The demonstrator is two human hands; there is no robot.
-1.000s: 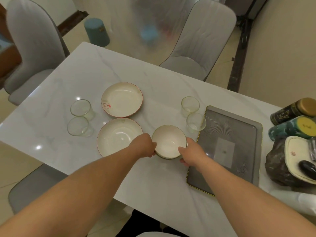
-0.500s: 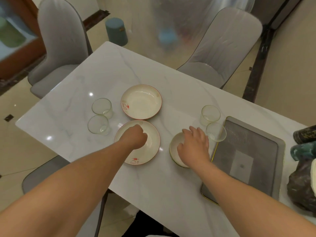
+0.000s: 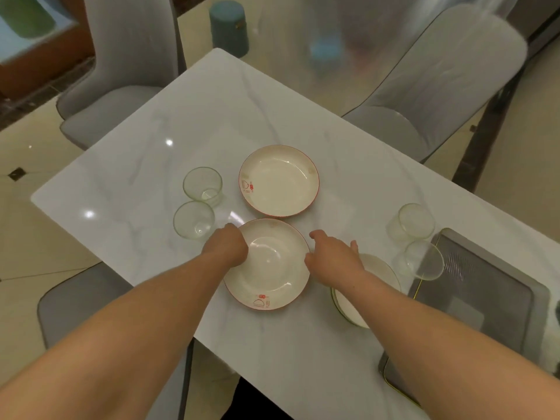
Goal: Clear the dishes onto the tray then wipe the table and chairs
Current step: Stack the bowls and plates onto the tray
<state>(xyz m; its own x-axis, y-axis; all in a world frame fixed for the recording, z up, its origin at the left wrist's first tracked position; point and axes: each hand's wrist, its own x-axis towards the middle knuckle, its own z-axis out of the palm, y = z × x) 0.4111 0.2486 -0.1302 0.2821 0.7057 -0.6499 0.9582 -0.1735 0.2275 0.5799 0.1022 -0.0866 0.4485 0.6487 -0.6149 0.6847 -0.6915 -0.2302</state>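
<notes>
Two red-rimmed white plates lie on the white marble table [image 3: 212, 116]: the near plate [image 3: 268, 268] and the far plate [image 3: 278, 180]. My left hand [image 3: 225, 245] is curled over the near plate's left rim. My right hand [image 3: 331, 256] has its fingers spread, thumb touching that plate's right rim. A small white bowl [image 3: 375, 280] sits on the table, partly hidden under my right forearm. Two glasses [image 3: 202, 184] [image 3: 194, 219] stand left of the plates, and two more glasses [image 3: 413, 221] [image 3: 424, 260] stand by the grey tray [image 3: 485, 298] at right.
Grey padded chairs stand at the far left [image 3: 121, 86], the far right [image 3: 439, 86] and below the table's near-left edge [image 3: 75, 298]. A teal stool [image 3: 228, 25] stands on the floor beyond the table. The tray reaches close to the near table edge.
Both hands have left the small bowl and moved left to the near plate, the left one first. The bowl stays on the table by the tray. The view has shifted left.
</notes>
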